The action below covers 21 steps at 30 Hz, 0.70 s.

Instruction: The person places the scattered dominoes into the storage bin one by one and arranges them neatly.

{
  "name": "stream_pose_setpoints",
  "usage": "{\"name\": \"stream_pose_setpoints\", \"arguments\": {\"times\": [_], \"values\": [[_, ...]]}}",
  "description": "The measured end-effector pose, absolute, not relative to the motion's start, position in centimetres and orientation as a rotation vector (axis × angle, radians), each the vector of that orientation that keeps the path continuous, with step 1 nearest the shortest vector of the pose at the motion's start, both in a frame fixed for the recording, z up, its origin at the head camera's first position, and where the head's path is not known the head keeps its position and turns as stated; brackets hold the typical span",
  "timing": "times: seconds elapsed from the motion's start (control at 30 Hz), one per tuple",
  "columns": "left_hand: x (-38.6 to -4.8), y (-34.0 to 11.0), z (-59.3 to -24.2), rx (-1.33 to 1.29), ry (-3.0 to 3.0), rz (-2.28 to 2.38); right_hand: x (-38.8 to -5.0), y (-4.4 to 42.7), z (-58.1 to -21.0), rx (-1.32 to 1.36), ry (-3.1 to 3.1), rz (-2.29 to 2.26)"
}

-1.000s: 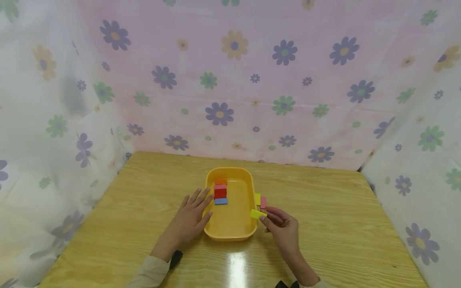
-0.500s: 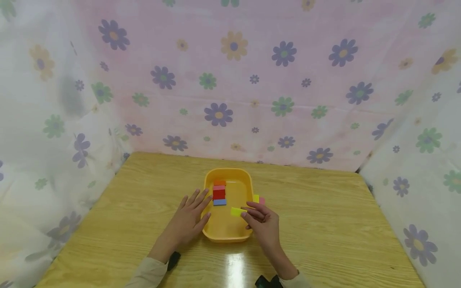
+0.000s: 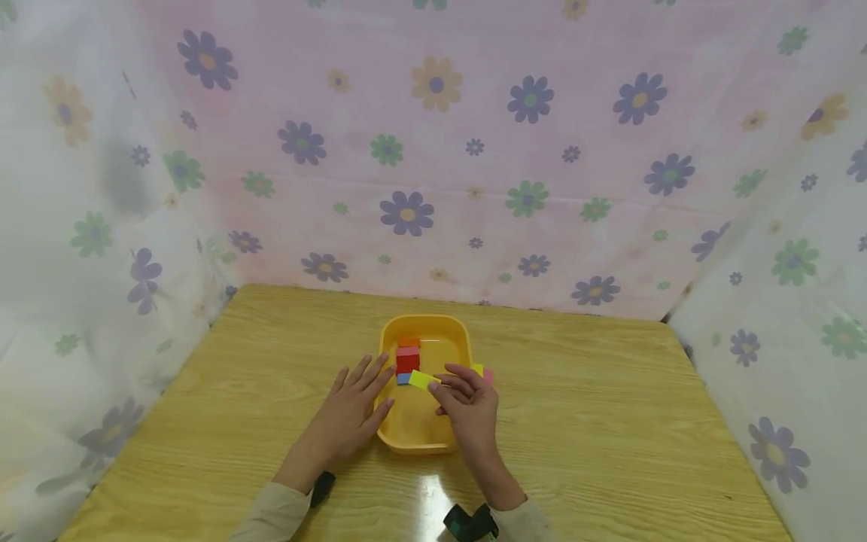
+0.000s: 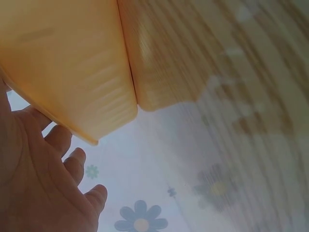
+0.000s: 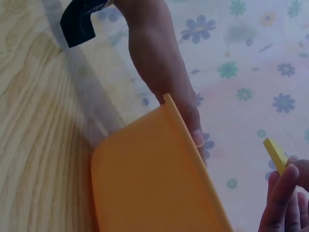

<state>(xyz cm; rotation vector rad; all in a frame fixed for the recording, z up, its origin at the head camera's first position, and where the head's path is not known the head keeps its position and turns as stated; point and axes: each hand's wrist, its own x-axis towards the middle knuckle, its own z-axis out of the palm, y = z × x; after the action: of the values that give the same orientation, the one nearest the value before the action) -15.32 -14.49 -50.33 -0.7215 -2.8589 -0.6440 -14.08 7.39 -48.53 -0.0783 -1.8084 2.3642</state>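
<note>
A yellow tray (image 3: pixel 415 433) stands on the table, with an orange block (image 3: pixel 409 342), a pink one (image 3: pixel 408 351), a red one (image 3: pixel 407 363) and a blue one (image 3: pixel 403 379) in a row along its left side. Between thumb and fingers my right hand (image 3: pixel 473 410) pinches a yellow block (image 3: pixel 423 379) above the tray, partly covering the blue one in the head view. The right wrist view also shows this yellow block (image 5: pixel 275 155) above the rim. My left hand (image 3: pixel 345 418) rests on the tray's left rim, fingers spread; its fingertips touch the rim (image 4: pixel 58 121) in the left wrist view.
Just outside the tray's right side lie another yellow block (image 3: pixel 478 369) and a pink block (image 3: pixel 488 376), partly behind my right hand. Flowered cloth (image 3: pixel 433 150) hangs behind the wooden table (image 3: pixel 596 421) and at both its sides.
My right hand has moved left with the yellow block, from the tray's right rim to above its inside near the blue block. The left hand stays at the left rim.
</note>
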Motion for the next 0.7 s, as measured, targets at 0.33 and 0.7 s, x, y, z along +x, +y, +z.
{"name": "stream_pose_setpoints", "arguments": {"times": [0.33,0.7], "values": [[-15.5,-14.5,-50.6,-0.709,-2.87,-0.614,-16.1,5.3,-48.4,-0.153,-1.767,2.313],[-15.6,-14.6,-50.6,-0.739,-2.864,-0.62,-17.4,4.1,-48.9,-0.053,-1.904,2.163]]}}
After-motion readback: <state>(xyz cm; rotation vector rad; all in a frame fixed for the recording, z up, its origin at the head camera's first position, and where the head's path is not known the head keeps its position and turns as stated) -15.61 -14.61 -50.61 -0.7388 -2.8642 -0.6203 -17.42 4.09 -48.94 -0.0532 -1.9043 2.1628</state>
